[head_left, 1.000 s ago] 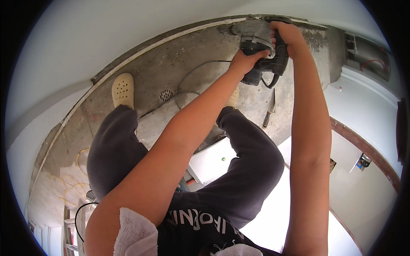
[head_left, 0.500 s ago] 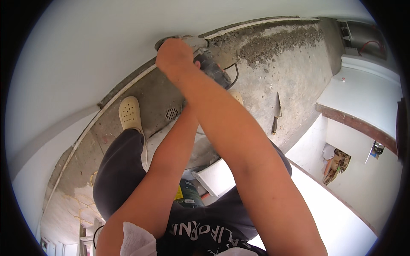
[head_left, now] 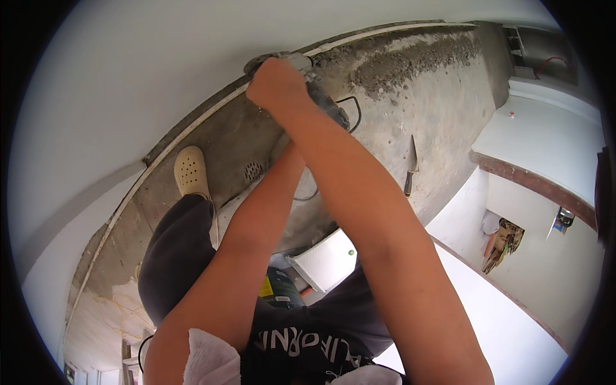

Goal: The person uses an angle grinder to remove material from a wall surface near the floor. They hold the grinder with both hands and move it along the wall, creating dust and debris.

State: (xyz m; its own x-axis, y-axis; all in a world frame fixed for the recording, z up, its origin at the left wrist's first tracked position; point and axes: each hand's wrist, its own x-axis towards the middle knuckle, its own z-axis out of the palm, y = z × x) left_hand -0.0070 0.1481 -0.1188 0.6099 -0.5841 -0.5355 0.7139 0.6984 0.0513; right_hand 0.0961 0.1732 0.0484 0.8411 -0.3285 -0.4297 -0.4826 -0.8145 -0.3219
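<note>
An angle grinder (head_left: 327, 106) with a dark body is held low against the foot of the wall, its round disc end (head_left: 258, 63) close to the pale strip there. My right hand (head_left: 277, 85) is closed around the front of it near the disc. Beneath my right arm runs my left forearm (head_left: 260, 205), reaching to the grinder's body; that hand is hidden now, though a fingertip showed on the body just before. A black cord (head_left: 357, 115) loops out from the grinder's rear.
Broken rubble (head_left: 398, 67) lies along the wall ahead. A pointed trowel (head_left: 412, 165) rests on the concrete floor to the right. Left of my arms are a floor drain (head_left: 253, 171) and my cream clog (head_left: 192, 172). A white box-like thing (head_left: 324, 260) and a dark green bucket (head_left: 282, 289) sit below my arms.
Both hands and the grinder have shifted slightly to the right along the wall. The fingertip on the grinder's body is now covered by my right arm.
</note>
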